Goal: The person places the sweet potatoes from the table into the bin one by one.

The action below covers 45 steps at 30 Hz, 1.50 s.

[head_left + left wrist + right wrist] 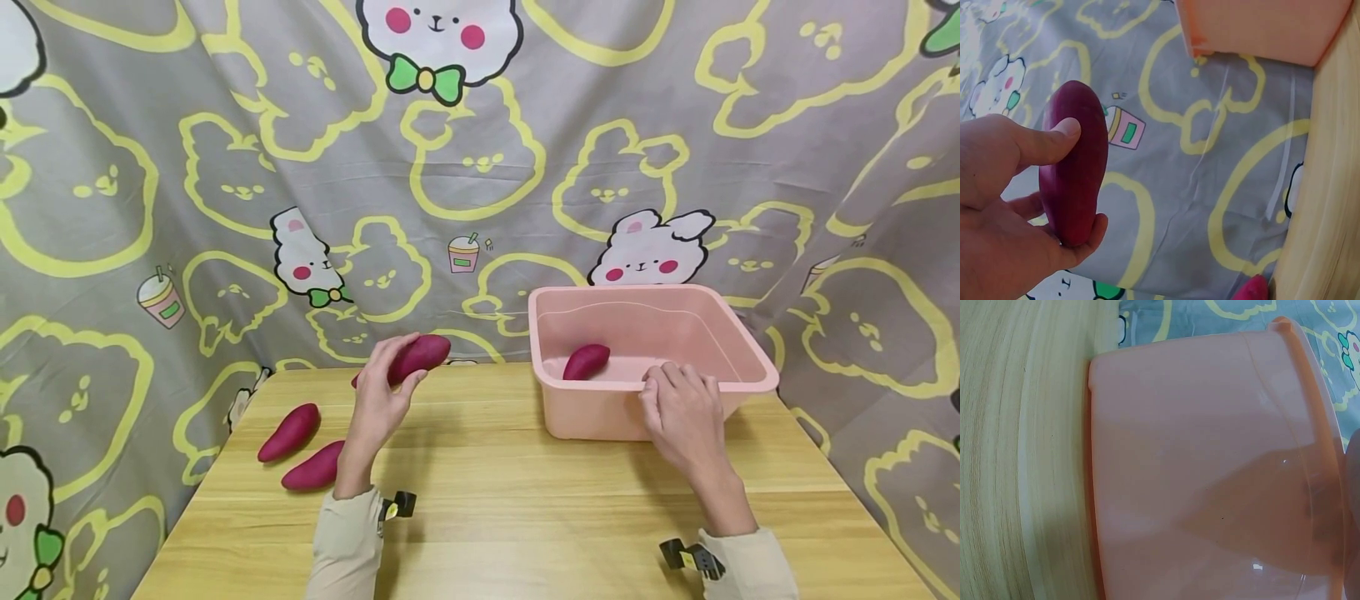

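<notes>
My left hand [381,400] holds a purple sweet potato [424,354] above the back of the table, thumb on one side and fingers on the other. In the left wrist view, the held sweet potato [1075,165] stands nearly upright across the frame. My right hand [684,412] grips the front rim of a pink plastic bin [592,414], fingers curled over the edge. Inside the bin lies one sweet potato [587,362]. Left of my left forearm, two more rest on the table: one sweet potato [290,432] and a nearer sweet potato [313,468], partly hidden by the wrist.
The bin stands at the table's back right, close to a grey cartoon-print curtain [480,233] that surrounds the wooden table [480,500]. A reddish tip [1252,289], probably another sweet potato, shows at the bottom of the left wrist view.
</notes>
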Motion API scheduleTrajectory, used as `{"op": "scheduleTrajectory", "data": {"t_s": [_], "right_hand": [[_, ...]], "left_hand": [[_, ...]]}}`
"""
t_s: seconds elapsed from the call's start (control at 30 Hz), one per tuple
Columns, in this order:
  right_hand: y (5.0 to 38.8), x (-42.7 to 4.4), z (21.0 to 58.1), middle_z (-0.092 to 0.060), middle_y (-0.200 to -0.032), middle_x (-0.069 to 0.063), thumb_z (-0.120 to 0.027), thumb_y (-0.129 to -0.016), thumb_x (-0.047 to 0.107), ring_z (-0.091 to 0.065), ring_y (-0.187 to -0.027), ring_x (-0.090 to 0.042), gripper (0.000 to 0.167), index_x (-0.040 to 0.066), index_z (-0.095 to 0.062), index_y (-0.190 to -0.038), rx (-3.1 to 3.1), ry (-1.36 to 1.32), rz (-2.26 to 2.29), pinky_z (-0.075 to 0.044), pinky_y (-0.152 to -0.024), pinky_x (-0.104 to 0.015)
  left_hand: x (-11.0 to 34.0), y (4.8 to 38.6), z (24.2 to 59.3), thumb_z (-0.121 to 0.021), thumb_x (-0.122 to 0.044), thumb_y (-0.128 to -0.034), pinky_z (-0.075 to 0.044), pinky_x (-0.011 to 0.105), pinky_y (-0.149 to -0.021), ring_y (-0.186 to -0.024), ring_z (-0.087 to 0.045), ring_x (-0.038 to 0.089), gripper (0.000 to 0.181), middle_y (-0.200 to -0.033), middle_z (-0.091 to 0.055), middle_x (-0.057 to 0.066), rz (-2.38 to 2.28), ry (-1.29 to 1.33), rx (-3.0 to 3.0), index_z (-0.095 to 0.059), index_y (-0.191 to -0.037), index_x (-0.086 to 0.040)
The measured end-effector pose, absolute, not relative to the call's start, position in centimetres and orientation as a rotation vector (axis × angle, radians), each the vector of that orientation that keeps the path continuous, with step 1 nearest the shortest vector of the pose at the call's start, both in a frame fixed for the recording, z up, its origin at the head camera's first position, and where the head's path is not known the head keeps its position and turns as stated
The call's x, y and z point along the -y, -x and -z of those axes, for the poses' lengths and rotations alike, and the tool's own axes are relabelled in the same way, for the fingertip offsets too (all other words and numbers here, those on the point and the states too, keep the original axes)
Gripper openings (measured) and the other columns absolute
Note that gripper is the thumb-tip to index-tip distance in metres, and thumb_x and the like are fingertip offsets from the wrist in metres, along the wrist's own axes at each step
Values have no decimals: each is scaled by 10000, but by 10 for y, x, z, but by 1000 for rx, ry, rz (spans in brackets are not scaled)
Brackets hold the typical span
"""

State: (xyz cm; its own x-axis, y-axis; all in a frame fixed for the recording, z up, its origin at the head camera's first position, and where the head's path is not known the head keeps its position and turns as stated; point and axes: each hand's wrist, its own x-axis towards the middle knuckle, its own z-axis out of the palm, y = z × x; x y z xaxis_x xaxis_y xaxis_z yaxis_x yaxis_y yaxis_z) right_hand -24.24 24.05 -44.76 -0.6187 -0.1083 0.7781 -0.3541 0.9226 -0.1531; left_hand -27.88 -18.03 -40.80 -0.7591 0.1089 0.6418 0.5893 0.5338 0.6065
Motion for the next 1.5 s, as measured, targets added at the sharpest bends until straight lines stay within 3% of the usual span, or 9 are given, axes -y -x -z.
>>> {"op": "scheduleTrajectory", "data": {"t_s": [0.27,1.5], "right_hand": [[242,-240,448,-579,-826,-104,-322,-1025,250,-499,-786,-360,357,64,-577,-858,2230,-324,-371,-345,-723,-500],[240,-239,444,-591,-846,-120,-347,-1012,219,-508,-822,-369,316,57,-574,-862,2251,-332,-395,-345,-733,-507]], "left_hand": [[180,279,408,-763,21,-892,-482,434,-974,-1198,-579,287,527,-1339,-590,136,1173,594,2220,-624,-1387,-94],[158,274,398,-769,-3,-896,-486,484,-972,-1207,-586,298,519,-1324,-603,132,1169,688,2146,-632,-1387,-95]]}}
